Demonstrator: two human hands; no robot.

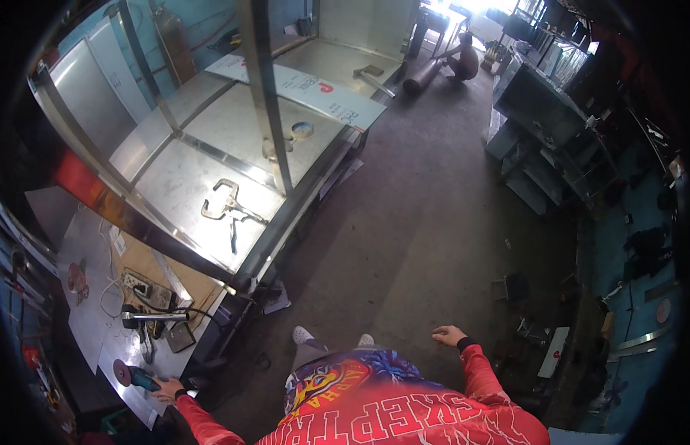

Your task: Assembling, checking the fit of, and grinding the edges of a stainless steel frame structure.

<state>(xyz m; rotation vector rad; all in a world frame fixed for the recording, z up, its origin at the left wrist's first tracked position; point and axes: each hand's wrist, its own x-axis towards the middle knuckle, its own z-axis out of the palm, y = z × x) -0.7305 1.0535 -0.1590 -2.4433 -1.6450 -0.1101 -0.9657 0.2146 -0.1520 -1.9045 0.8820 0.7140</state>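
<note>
Grinder (140, 379) is over the desk (107, 343), long axis toward ten o'clock from the left hand (168, 390), whose fingers seem wrapped round it; right hand (449, 336), well apart at three o'clock, curls loosely, empty.

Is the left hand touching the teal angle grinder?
Touching. The head view shows it: the left hand grips the rear end of the teal angle grinder, with no gap visible between them.
</note>
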